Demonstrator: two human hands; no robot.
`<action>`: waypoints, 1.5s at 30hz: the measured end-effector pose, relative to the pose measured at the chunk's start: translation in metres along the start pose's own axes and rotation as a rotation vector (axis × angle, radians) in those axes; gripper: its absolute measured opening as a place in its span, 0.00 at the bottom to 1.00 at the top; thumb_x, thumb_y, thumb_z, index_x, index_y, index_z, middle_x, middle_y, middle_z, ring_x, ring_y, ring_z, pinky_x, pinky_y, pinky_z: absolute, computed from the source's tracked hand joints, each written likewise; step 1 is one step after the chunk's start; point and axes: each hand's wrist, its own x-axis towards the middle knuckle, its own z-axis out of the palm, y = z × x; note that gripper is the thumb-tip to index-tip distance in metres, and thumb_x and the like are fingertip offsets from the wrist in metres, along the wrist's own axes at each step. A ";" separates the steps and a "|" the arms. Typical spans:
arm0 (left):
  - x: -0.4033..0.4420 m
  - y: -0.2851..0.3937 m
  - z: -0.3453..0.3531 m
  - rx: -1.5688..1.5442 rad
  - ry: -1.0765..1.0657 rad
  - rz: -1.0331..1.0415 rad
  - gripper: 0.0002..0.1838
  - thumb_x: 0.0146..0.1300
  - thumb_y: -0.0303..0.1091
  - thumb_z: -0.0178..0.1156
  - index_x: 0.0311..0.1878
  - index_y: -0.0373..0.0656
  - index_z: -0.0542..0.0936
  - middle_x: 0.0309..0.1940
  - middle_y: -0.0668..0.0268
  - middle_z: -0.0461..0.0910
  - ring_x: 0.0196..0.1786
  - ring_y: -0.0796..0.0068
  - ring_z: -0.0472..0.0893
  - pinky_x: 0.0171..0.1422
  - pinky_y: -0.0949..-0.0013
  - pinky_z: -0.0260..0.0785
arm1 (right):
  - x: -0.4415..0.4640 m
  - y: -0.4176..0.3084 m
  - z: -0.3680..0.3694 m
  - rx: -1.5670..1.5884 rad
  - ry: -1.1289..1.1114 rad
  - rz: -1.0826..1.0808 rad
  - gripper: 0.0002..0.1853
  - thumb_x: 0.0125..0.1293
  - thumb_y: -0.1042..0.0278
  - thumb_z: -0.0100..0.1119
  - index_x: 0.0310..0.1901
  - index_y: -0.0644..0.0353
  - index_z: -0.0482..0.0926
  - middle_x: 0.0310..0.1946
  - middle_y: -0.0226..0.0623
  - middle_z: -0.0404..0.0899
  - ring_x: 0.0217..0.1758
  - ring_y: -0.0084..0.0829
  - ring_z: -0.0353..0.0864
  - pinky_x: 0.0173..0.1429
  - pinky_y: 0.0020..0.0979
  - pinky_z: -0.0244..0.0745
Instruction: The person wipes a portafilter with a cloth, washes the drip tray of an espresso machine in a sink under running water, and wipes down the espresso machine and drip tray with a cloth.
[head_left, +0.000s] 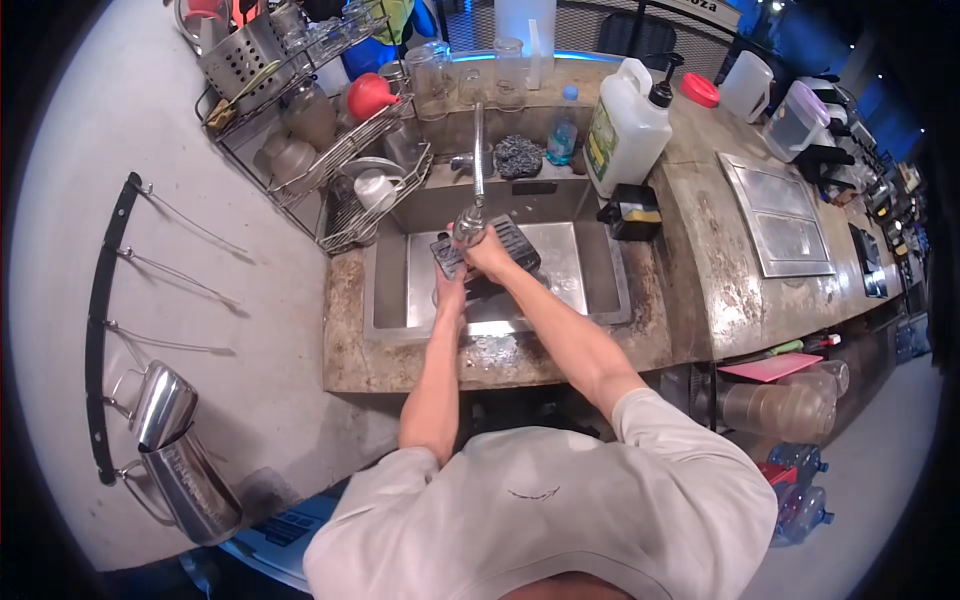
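At the sink [602, 262], below the faucet [479, 150], is a dark ribbed tray [520, 242] — the left hand [452, 278] grasps its left end; the right hand [488, 256] covers its middle, finger closure I cannot tell.

Sign [700, 8], top right: "oza", preceding letters unclear | white jug label [604, 137]: lettering too small to read
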 end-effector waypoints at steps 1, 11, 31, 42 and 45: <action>-0.002 0.000 0.000 0.005 0.005 -0.002 0.27 0.68 0.33 0.55 0.69 0.42 0.64 0.58 0.54 0.75 0.56 0.63 0.75 0.60 0.68 0.67 | 0.005 0.008 0.001 -0.032 -0.001 -0.035 0.05 0.57 0.75 0.59 0.35 0.62 0.81 0.27 0.34 0.80 0.22 0.25 0.70 0.25 0.29 0.68; -0.008 -0.005 -0.009 0.388 0.131 0.207 0.37 0.68 0.30 0.52 0.77 0.55 0.50 0.60 0.56 0.75 0.53 0.59 0.78 0.58 0.67 0.69 | -0.012 -0.064 -0.050 0.079 -0.174 -0.225 0.17 0.49 0.62 0.72 0.36 0.65 0.81 0.29 0.35 0.82 0.34 0.25 0.77 0.41 0.27 0.73; -0.055 0.042 0.062 0.996 0.015 0.788 0.28 0.61 0.38 0.60 0.65 0.42 0.70 0.47 0.46 0.80 0.41 0.43 0.80 0.44 0.51 0.71 | -0.007 -0.103 -0.163 -0.665 -0.119 -0.270 0.36 0.46 0.50 0.72 0.53 0.68 0.79 0.34 0.40 0.82 0.35 0.35 0.77 0.46 0.32 0.74; -0.013 -0.030 0.034 0.634 0.300 0.351 0.26 0.64 0.42 0.59 0.62 0.41 0.71 0.46 0.53 0.81 0.46 0.56 0.80 0.50 0.59 0.71 | -0.029 -0.009 -0.142 0.336 -0.087 0.073 0.18 0.60 0.77 0.59 0.54 0.60 0.77 0.30 0.37 0.79 0.27 0.23 0.73 0.28 0.24 0.66; -0.020 -0.032 0.026 0.342 0.061 0.003 0.24 0.65 0.41 0.58 0.61 0.40 0.72 0.48 0.56 0.80 0.46 0.62 0.79 0.53 0.63 0.70 | -0.006 0.016 -0.098 0.195 -0.003 0.109 0.12 0.59 0.76 0.57 0.45 0.62 0.81 0.35 0.42 0.82 0.29 0.28 0.82 0.29 0.29 0.73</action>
